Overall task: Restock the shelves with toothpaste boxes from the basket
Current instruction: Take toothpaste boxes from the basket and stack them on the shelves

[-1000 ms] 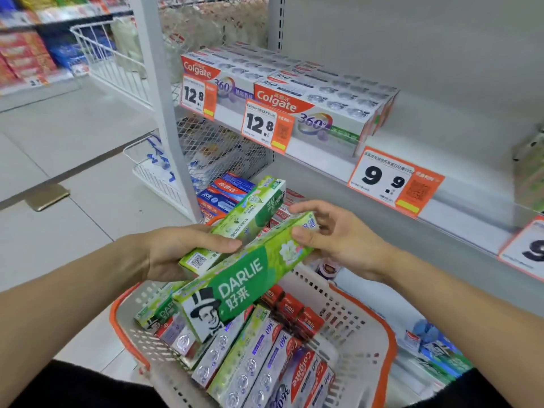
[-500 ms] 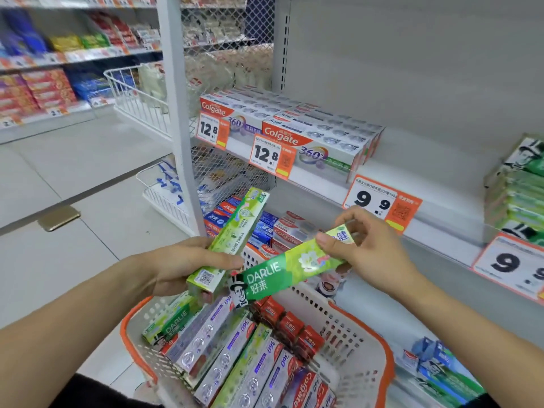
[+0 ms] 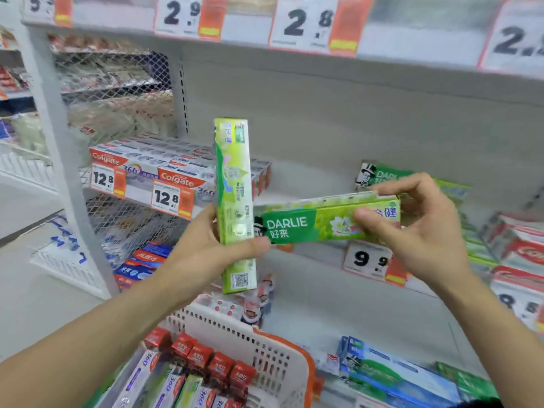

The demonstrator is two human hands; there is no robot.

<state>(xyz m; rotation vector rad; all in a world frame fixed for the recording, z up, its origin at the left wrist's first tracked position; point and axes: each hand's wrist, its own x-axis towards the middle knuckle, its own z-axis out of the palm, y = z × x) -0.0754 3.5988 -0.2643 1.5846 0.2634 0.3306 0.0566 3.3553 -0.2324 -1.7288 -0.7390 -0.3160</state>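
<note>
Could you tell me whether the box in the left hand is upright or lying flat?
Upright: the green box stands on end in the left hand.

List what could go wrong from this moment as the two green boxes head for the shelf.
The left hand grips its upright Darlie box near the lower end, so the top could tip. The right hand only pinches the level Darlie box; it might slip. That box's end touches or overlaps the upright one, so moving either may knock the other, perhaps into the basket.

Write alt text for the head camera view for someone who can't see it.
Left hand holds a green Darlie box upright; right hand holds a second Darlie box level before a half-empty shelf. A basket of toothpaste sits below.
</note>
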